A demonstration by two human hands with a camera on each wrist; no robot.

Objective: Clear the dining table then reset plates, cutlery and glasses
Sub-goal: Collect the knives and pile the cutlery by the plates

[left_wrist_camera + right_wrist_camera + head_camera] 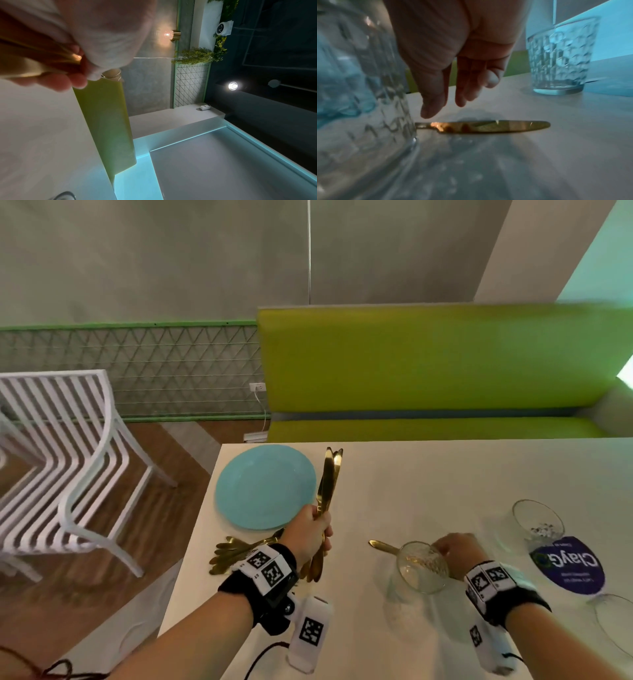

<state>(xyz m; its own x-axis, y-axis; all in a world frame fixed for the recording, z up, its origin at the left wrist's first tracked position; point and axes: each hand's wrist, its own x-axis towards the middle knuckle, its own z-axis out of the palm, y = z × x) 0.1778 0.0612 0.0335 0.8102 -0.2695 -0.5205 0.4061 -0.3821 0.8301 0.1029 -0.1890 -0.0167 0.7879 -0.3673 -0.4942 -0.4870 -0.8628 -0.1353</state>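
while the white dining table (428,491) spreads out under both wrists, a lime-green bench seat (428,361) runs along its far edge, beyond the fingertips of both hands, and a white slatted chair (65,460) stands on the wood floor well off to the left of the left hand. just beyond and left of that hand lies a turquoise plate (265,486) on the tabletop. the left hand (310,534) has its fingers curled tight round a bundle of gold knives (329,477), blades pointing up and away above the fist; more gold cutlery (236,551) lies fanned on the table just left of its wrist. right beside the right hand, on its left, stands a textured drinking glass (423,566); a second glass (559,56) stands off to that hand's right, next to a blue round clayco coaster (568,565). the right hand (462,65) hangs with fingers straight and loose, pointing down, holding nothing, its fingertips (429,111) just above a single gold knife (488,126) that lies flat on the table, its handle end passing behind the near glass.
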